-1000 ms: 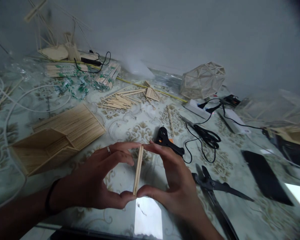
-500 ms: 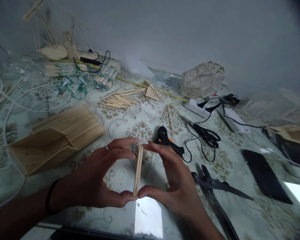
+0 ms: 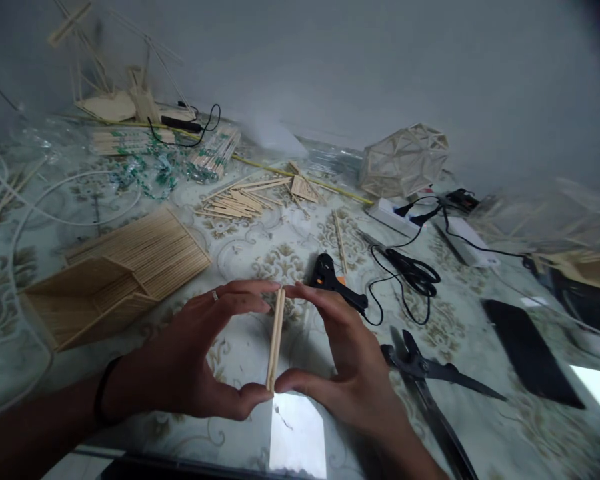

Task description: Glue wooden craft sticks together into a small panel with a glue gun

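Observation:
Between my two hands a pair of short wooden sticks (image 3: 276, 341) lies side by side, pointing away from me. My left hand (image 3: 195, 357) presses their left side, fingertips at the far end and thumb at the near end. From the right, my right hand (image 3: 347, 353) pinches the same two ends in the same way. Just beyond my right fingers lies a black glue gun (image 3: 333, 280). To the left of my left hand is a box-like piece built of wooden sticks (image 3: 115, 273).
Loose sticks (image 3: 237, 200) are heaped at mid-table, with wrapped stick bundles (image 3: 213, 153) behind. On the right lie black scissors (image 3: 410, 267), large shears (image 3: 423, 367), a dark phone-like slab (image 3: 530, 350) and a power strip (image 3: 393, 217) with cords. A stick-built frame (image 3: 405, 160) stands near the wall.
Almost nothing differs. Both hands keep their hold on the stick pair, whose far end sits very slightly higher in the view.

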Demonstrator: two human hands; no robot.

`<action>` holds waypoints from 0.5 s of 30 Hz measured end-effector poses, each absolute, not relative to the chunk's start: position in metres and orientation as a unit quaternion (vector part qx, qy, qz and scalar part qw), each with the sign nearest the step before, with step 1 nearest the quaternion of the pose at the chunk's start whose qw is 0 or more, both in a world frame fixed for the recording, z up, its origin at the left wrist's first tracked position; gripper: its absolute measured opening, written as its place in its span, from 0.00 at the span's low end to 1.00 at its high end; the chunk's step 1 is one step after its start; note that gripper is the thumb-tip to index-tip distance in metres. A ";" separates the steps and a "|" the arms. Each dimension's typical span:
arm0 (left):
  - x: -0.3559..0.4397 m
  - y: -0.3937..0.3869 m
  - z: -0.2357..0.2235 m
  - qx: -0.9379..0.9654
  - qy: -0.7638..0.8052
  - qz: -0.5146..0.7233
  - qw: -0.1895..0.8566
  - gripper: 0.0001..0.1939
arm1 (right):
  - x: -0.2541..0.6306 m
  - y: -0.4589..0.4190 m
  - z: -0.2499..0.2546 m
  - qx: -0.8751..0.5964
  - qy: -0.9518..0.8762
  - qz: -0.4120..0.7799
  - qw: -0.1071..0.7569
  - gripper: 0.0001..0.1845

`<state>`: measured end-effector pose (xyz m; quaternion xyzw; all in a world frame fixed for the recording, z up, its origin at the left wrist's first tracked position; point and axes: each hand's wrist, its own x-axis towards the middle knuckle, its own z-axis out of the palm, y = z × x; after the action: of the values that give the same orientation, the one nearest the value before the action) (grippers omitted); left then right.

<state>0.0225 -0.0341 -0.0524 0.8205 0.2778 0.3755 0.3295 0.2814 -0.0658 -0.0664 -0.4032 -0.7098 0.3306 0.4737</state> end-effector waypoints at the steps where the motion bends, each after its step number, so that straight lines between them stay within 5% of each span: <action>1: 0.023 -0.034 -0.052 0.821 0.277 0.377 0.326 0.44 | 0.281 -0.066 -0.067 -0.404 -0.709 0.332 0.473 0.50; 15: 0.024 -0.034 -0.046 0.841 0.289 0.357 0.286 0.44 | 0.279 -0.065 -0.065 -0.406 -0.715 0.326 0.466 0.49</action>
<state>0.0243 -0.0335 -0.0462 0.8410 0.2887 0.3570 0.2861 0.2791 -0.0650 -0.0646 -0.4061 -0.7155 0.3257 0.4659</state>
